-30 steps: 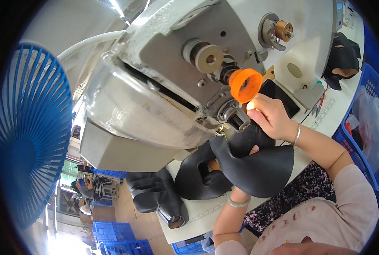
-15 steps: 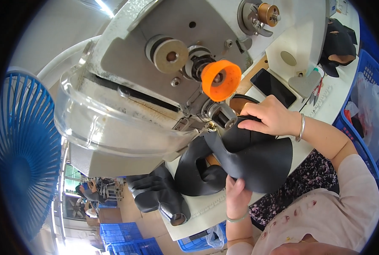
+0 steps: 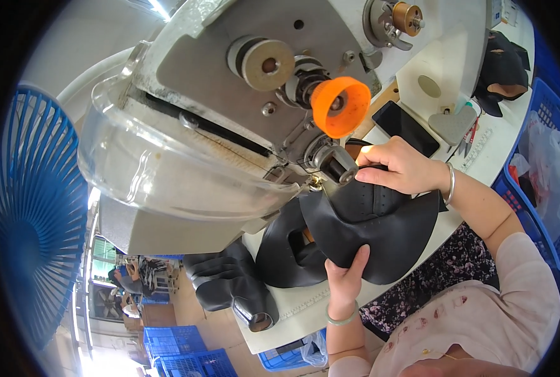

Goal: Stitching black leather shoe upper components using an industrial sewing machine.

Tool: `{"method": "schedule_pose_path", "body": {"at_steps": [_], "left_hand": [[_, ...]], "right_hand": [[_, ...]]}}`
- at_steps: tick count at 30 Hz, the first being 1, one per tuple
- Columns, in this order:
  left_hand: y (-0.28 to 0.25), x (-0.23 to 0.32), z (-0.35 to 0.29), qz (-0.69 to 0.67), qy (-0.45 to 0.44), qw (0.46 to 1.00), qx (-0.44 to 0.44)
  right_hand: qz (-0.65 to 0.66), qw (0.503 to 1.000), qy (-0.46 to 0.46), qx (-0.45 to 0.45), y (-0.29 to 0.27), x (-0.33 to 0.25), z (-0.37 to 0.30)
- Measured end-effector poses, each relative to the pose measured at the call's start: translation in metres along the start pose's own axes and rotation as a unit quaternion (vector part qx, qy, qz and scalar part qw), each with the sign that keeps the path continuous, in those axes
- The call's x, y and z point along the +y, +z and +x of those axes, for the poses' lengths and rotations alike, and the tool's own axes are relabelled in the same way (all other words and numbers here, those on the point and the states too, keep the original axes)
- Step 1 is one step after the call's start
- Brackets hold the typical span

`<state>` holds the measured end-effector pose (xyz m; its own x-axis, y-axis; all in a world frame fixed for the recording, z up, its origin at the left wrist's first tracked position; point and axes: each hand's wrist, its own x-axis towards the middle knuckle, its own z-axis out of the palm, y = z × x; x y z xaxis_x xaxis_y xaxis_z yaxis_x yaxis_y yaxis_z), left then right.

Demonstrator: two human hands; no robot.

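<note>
Left hand (image 3: 346, 279) pinching the lower edge of a black leather-like piece (image 3: 386, 235), right hand (image 3: 400, 166) gripping its upper part, piece at the working end of the sewing machine (image 3: 248, 116); phone (image 3: 405, 129) right of the machine, blue fan (image 3: 41, 220) left

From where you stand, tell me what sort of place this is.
Most likely a sewing workshop: a large sewing machine, a black leather-like piece held up close to it, and blue crates on the floor.
</note>
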<state>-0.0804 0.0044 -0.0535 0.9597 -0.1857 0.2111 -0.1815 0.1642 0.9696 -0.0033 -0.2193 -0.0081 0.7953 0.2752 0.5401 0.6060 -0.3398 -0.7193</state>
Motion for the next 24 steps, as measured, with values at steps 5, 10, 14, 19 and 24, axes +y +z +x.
{"method": "schedule_pose_path", "body": {"at_steps": [5,10,14,19,24], "left_hand": [[-0.017,0.012,0.011,0.199,0.068,0.978,0.004],[-0.047,0.032,0.061,0.585,0.441,0.68,0.008],[-0.036,0.048,0.072,0.53,0.43,0.72,-0.122],[-0.02,0.047,0.065,0.414,0.397,0.813,-0.098],[-0.022,0.052,0.066,0.484,0.404,0.768,-0.113]], "right_hand": [[0.017,1.0,-0.002,-0.006,-0.002,0.004,0.001],[0.038,0.998,0.018,-0.037,-0.005,0.005,0.005],[0.02,0.999,-0.01,-0.035,-0.005,0.01,0.007],[0.015,0.999,-0.042,-0.025,-0.005,0.019,0.009],[0.005,0.999,-0.016,-0.038,-0.009,0.004,0.01]]}}
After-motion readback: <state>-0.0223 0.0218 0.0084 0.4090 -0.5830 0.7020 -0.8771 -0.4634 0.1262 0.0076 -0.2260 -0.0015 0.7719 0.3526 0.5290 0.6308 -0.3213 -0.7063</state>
